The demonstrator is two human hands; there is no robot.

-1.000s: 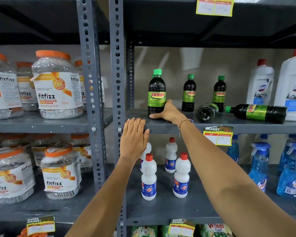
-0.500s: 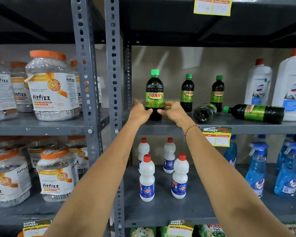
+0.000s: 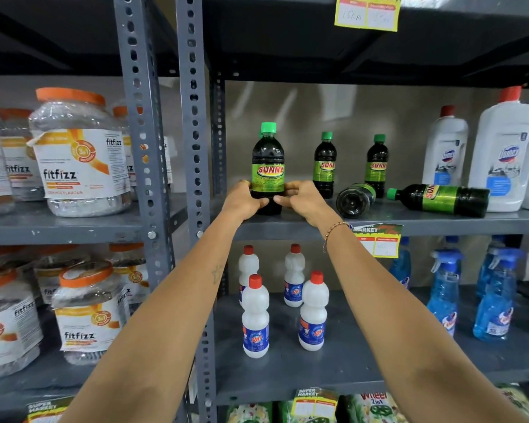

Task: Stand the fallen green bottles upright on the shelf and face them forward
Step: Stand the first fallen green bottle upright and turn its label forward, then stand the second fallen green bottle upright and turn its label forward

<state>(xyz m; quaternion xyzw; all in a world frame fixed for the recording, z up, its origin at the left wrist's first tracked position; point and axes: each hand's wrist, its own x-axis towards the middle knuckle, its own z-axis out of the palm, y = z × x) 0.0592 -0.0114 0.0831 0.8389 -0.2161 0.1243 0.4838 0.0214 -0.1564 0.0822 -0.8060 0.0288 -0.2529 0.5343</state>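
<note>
both arms outstretched, left hand (image 3: 247, 200) and right hand (image 3: 300, 199) gripping upright green bottle (image 3: 268, 169)

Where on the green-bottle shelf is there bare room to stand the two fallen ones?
Bare front strip of the shelf between the held bottle and the end-on fallen bottle. Crowded to the right: the sideways fallen bottle lies up against the white jugs. Both hands clasp the held bottle.

Even, fairly bright indoor light from front; shelf undersides dark; soft glare on back wall (image 3: 287, 111); wide-angle bending at edges; slight softness.
</note>
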